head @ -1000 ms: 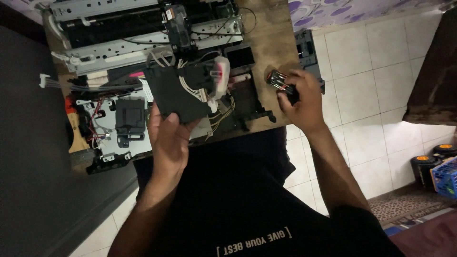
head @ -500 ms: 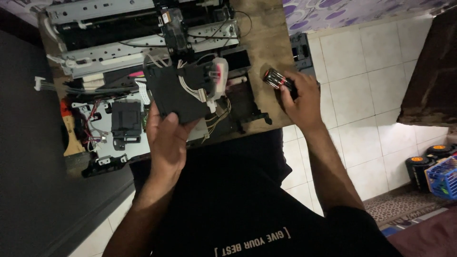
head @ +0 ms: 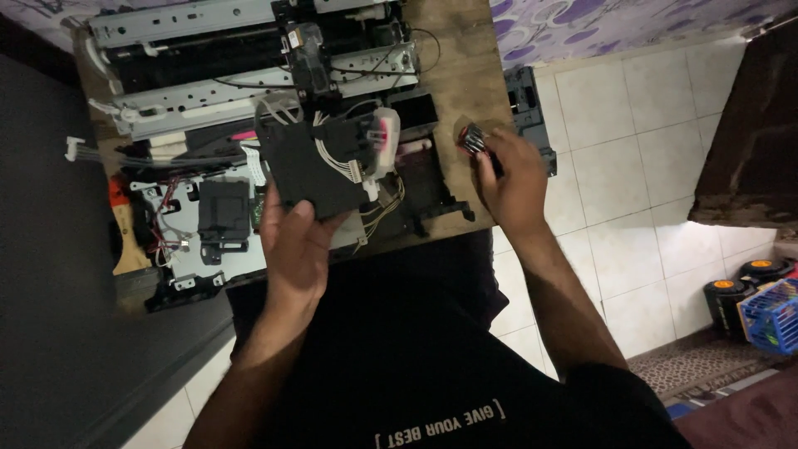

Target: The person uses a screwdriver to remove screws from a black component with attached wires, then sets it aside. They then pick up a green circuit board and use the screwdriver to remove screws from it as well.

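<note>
I'm seeing the left hand (head: pixel 293 241) gripping a black plastic printer module (head: pixel 312 166) by its lower edge, thumb on top, above the stripped printer chassis (head: pixel 208 125). Looks light and stiff, but the white wire bundle (head: pixel 337 150) just beyond the fingers is tethering it, so fragile there; I'm judging the bare edges the safest hold. Right hand (head: pixel 511 179) is pinching a small red-and-black part (head: pixel 474 137) over the wooden table (head: pixel 465 75); can't ID it, too blurred.

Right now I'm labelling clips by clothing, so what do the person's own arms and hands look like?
Both forearms are bare, no sleeves reaching them; the left hand and right hand wear no gloves, rings or watch that I can see. The torso wears a black T-shirt with pale lettering.
</note>
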